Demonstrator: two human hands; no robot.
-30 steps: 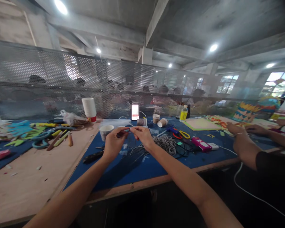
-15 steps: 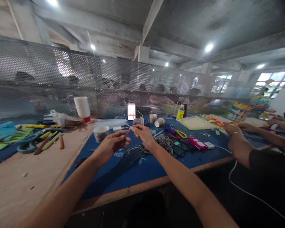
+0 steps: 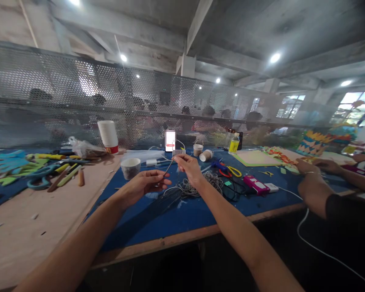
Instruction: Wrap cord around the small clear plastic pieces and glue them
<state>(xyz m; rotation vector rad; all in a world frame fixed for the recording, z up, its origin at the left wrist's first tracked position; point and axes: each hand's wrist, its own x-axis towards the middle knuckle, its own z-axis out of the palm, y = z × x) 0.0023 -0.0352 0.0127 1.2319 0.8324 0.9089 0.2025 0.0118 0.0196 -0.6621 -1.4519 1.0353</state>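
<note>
Between my hands runs a thin brownish strand [image 3: 169, 166], slanting up to the right; its exact kind is too small to tell. My left hand [image 3: 147, 183] pinches its lower end between thumb and fingers. The upper end is in the fingertips of my right hand [image 3: 189, 167]. Below and behind my right wrist lies a tangled heap of grey cord [image 3: 211, 184] on the blue table mat [image 3: 146, 227]. A patterned paper cup [image 3: 130, 168] stands just beyond my left hand.
Behind the hands stands a lit phone [image 3: 170, 142]. Rightward lie a tipped cup [image 3: 206, 155], yellow-handled scissors [image 3: 234, 171], a magenta box [image 3: 255, 184] and a yellow bottle [image 3: 234, 144]. Stacked cups [image 3: 107, 136] and blue-handled scissors [image 3: 41, 178] are leftward. A co-worker's arm [image 3: 313, 188] reaches in at right.
The view has shifted slightly, so the surroundings sit a little further right. My hands have drawn slightly apart, showing more of the strand between them.
</note>
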